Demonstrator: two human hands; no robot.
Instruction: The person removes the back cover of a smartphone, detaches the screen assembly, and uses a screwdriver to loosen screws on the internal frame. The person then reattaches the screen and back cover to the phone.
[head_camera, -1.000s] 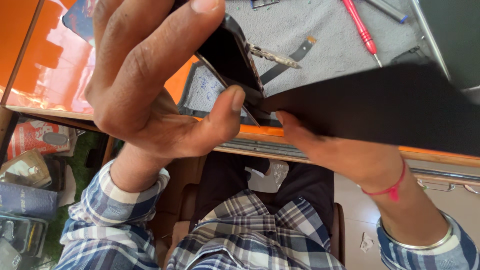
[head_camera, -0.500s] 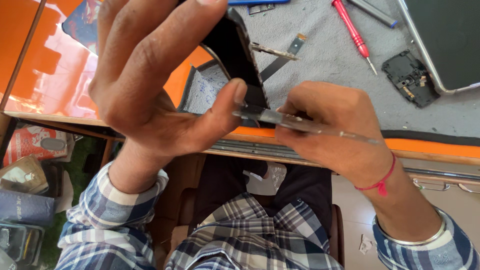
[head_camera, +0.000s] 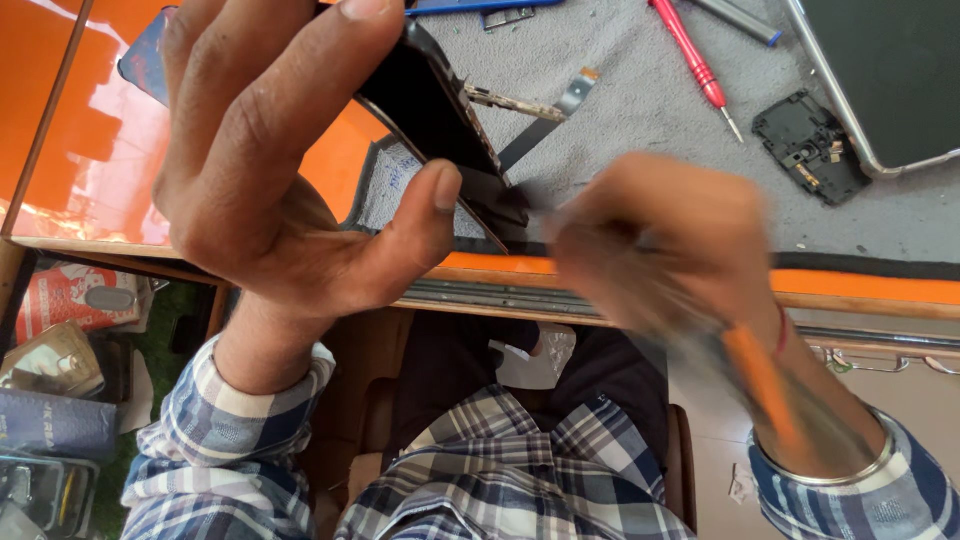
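My left hand (head_camera: 270, 170) is raised over the table edge and grips a black phone (head_camera: 430, 100), thumb on its lower edge and fingers over its top. The phone is tilted, with one end down toward the grey work mat (head_camera: 640, 120). A dark flex cable (head_camera: 545, 125) and a thin metal strip (head_camera: 510, 103) lie just behind it. My right hand (head_camera: 660, 240) is a motion blur right of the phone's lower end, at the mat's front edge. Its fingers look curled, and whether anything is in them is hidden by the blur.
A red screwdriver (head_camera: 695, 65), a small black phone part (head_camera: 810, 145) and a larger dark device with a silver frame (head_camera: 890, 70) lie on the mat. The orange tabletop (head_camera: 90, 130) extends left. Boxes and packets (head_camera: 60, 360) sit on the floor at lower left.
The large dark panel that covered the right side has gone. My right hand, which held a thin metal tool at the phone's edge, now moves fast and blurs. My left hand keeps its grip.
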